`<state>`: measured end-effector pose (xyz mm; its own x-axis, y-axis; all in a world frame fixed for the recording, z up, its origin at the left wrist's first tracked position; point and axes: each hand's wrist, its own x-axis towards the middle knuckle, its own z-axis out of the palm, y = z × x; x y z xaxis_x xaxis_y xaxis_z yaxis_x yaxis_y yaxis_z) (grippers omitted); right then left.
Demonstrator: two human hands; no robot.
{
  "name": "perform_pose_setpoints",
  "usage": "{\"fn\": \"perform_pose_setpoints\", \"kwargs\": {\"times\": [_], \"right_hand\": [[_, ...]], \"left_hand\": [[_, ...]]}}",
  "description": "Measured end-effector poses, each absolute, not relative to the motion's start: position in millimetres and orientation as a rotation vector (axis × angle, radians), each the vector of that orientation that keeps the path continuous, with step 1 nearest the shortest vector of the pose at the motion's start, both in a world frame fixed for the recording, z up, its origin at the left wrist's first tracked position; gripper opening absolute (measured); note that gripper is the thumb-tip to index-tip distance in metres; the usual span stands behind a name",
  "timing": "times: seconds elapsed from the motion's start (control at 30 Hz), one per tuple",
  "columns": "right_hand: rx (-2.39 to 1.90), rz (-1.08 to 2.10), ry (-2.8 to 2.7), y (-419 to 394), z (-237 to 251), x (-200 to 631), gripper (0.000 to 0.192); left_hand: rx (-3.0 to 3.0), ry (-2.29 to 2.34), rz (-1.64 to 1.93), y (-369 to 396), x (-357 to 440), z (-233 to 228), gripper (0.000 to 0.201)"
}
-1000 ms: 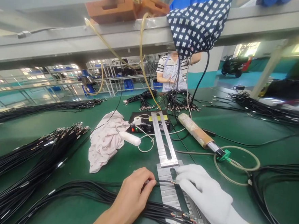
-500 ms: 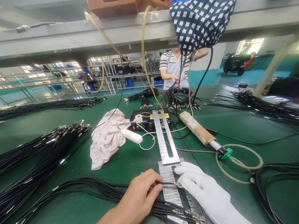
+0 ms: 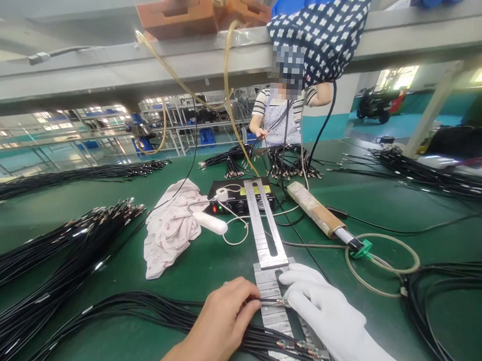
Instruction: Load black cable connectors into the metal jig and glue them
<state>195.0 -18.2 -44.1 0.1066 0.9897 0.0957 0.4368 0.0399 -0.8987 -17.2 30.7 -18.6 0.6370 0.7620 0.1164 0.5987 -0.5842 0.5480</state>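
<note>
Black wire point(image 3: 266, 301) lies crosswise between left hand point(image 3: 218, 322) and right hand point(image 3: 322, 312).

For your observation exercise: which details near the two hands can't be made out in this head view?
- Left hand: fingertips hidden behind its knuckles, so its grip on the cable is unclear.
- Right hand: palm side hidden by the glove's back.
- Jig: near end cut off by the bottom edge.
- Terminal: too small.
</note>
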Motion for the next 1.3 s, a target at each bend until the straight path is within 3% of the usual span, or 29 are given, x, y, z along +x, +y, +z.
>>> {"fn": "perform_pose_setpoints", "kwargs": {"times": [0.23,0.4,0.6,0.97,1.3], "right_hand": [[-1.532,0.725,-1.472,-18.2,-40.7,191.2,0.031],[-1.566,0.717,-1.442,-18.8,-38.3,189.3,0.029],[-1.585,0.768,-1.297,-13.0,-52.7,198.2,0.031],[-1.719,0.629,-1.219,-9.4,-45.1,202.1,0.039],[-1.646,0.571,-1.204,-12.3,-34.4,198.2,0.029]], "left_hand": [[2.375,1.264,-0.001,37.3,-34.1,12.6,0.016],[2.304,1.166,0.309,40.9,-36.2,-6.1,0.007],[2.226,1.146,0.561,41.8,-22.7,-21.9,0.017],[2.536,1.12,0.724,45.3,-21.8,-36.5,0.024],[2.777,1.086,0.767,48.8,-12.5,-31.8,0.03]]}}
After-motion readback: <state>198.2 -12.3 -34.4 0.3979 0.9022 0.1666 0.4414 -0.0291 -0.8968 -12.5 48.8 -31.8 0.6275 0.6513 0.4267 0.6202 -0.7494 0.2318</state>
